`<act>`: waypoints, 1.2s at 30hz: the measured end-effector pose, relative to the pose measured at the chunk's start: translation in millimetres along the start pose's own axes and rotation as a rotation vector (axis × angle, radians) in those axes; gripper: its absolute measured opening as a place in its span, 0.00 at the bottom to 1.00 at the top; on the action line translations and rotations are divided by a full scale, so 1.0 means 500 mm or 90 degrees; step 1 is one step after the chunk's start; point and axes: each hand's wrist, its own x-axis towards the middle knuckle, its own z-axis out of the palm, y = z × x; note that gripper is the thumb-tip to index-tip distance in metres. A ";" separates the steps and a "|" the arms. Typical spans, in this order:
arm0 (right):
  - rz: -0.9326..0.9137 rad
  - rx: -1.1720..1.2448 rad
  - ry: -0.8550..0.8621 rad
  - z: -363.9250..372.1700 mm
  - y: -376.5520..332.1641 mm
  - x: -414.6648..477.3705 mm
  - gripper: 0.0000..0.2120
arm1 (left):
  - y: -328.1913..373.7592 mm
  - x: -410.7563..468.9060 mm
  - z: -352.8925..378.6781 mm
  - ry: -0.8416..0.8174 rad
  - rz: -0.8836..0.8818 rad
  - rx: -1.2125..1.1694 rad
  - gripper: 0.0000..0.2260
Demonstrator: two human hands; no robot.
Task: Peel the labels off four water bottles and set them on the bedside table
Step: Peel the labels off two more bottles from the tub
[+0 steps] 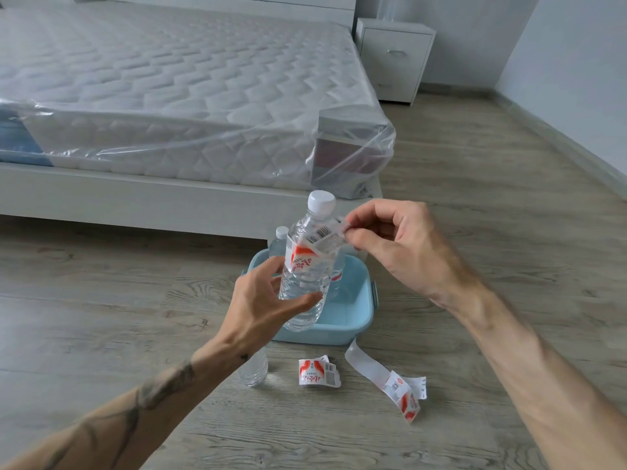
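My left hand (268, 300) grips the lower body of a clear water bottle (307, 283) with a white cap, held upright above a light blue tub (353, 320). My right hand (390, 245) pinches the loose end of its red-and-white label (314, 247), which is partly peeled away from the bottle. Another capped bottle (280, 240) stands in the tub behind the held one. A bare bottle (254, 368) lies on the floor under my left wrist. Two peeled labels, one folded (319, 372) and one stretched out (393, 385), lie on the floor in front of the tub. The white bedside table (395, 59) stands at the back right.
A bed with a plastic-wrapped mattress (169, 96) and a white frame (135, 198) fills the left and middle of the view. Grey wood-look floor (492, 198) runs along the right side to the bedside table. A grey wall (576, 62) bounds the room on the right.
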 end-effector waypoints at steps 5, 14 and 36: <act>-0.021 0.073 0.106 0.013 -0.017 0.027 0.07 | -0.009 -0.017 0.018 -0.042 -0.001 -0.002 0.25; 0.207 0.060 0.321 -0.076 0.120 0.012 0.05 | -0.024 -0.019 -0.015 -0.033 -0.003 -0.027 0.29; 0.621 -0.271 0.034 -0.035 0.425 -0.207 0.07 | -0.074 -0.032 0.001 -0.044 -0.033 0.007 0.28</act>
